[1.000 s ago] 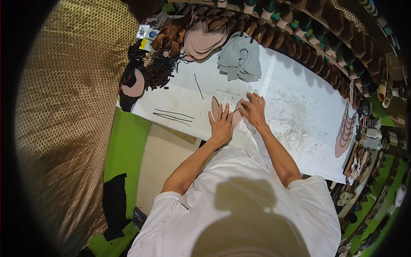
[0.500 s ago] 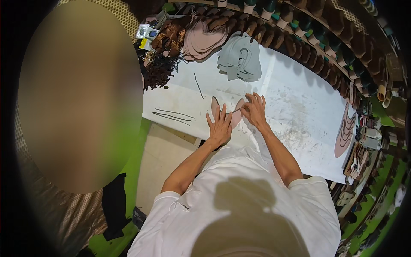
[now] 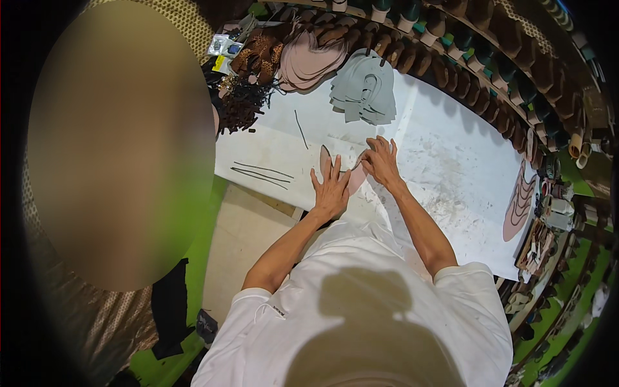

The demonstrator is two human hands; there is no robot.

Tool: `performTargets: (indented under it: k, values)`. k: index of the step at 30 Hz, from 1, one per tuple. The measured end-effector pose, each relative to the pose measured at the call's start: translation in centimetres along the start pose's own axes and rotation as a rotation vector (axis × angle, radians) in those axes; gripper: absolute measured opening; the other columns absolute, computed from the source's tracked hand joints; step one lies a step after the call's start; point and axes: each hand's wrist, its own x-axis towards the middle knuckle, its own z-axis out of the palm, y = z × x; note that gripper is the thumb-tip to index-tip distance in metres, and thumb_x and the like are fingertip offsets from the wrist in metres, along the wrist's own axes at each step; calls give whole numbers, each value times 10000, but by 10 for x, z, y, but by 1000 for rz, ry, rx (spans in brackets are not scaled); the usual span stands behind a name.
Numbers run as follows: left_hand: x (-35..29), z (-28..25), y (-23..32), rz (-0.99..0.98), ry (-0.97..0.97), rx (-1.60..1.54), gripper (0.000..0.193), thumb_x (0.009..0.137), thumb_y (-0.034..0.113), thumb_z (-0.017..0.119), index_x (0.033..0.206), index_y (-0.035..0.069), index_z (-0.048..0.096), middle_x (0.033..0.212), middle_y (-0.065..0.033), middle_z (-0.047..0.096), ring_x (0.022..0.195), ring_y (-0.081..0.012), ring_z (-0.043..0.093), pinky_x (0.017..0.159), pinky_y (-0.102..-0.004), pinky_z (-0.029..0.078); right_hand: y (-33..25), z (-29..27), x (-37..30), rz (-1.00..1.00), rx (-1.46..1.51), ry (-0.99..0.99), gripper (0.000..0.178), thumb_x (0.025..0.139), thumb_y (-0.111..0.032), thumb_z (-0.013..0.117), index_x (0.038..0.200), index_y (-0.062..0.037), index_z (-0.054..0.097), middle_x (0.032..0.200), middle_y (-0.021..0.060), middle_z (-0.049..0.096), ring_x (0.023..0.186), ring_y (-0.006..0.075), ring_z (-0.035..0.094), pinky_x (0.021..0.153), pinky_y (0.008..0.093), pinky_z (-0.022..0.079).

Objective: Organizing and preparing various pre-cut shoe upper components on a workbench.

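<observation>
A V-shaped pink shoe-upper piece [image 3: 356,181] lies on the white worktable in front of me, partly covered by my hands. My left hand [image 3: 331,193] rests flat on it with the fingers spread. At the piece's right arm, my right hand [image 3: 383,161] pinches a thin dark strip [image 3: 357,164] along the edge. A dark edge also shows on the piece's left arm. Several loose dark strips [image 3: 263,174] lie to the left, and a single dark strip [image 3: 301,129] lies farther back.
Behind my hands sits a stack of grey cut pieces [image 3: 364,84]. Pink cut pieces [image 3: 311,61] and a dark heap of small parts [image 3: 242,106] are at the back left. Shelves of shoes [image 3: 458,77] line the back and right; dark-edged pink pieces [image 3: 518,206] lie at the table's right end.
My right hand has shifted slightly up and left along the edge, and the dark strip now curves between the hands. The left hand stays in place.
</observation>
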Motion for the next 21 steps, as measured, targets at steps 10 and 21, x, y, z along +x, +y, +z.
performTargets:
  k: [10, 21]
  values:
    - [-1, 1, -3, 108, 2, 126, 576, 917, 190, 626, 1483, 102, 558, 1755, -138, 160, 1621, -377, 88, 1171, -793, 66, 2, -8, 2, -85, -54, -1, 80, 815, -170, 749, 859, -109, 722, 1416, 101, 587, 1462, 364, 399, 1221, 696, 120]
    - [8, -16, 1, 132, -7, 111, 557, 872, 197, 693, 1413, 106, 598, 1748, -143, 170, 1618, -376, 94, 1176, -783, 80, -6, -2, 9, -29, -61, 28, 79, 765, -142, 771, 831, -99, 773, 1333, 79, 617, 1415, 339, 440, 1222, 704, 142]
